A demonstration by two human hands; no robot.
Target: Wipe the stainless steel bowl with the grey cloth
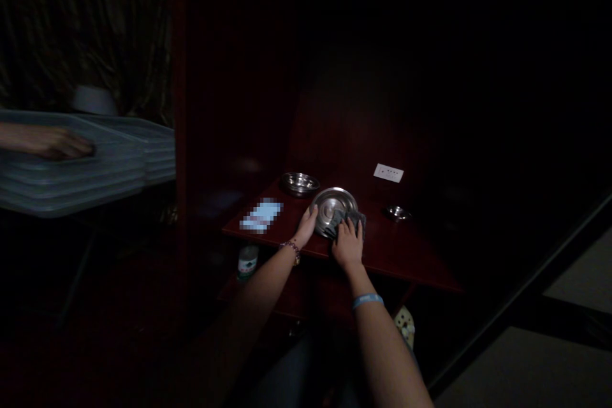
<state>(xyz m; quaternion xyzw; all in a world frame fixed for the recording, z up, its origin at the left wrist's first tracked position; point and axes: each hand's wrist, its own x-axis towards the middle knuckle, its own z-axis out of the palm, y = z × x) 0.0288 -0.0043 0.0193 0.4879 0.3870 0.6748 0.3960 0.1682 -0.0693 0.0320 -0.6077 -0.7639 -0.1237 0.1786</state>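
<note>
Steel dish (pixel 331 203) tilted by the near edge of a dark red tabletop (pixel 387 250).
Room runs rightward along it; from here the dish looks round, shiny, left hand (pixel 305 229) clamped on its left rim, right hand (pixel 349 245), fingers apart, on a dark cloth (pixel 359 222) at its near side; a blurred pale rectangle (pixel 261 215) and a steel bowl (pixel 299 190) crowd the left, a smaller bowl (pixel 398 215) the right.
</note>
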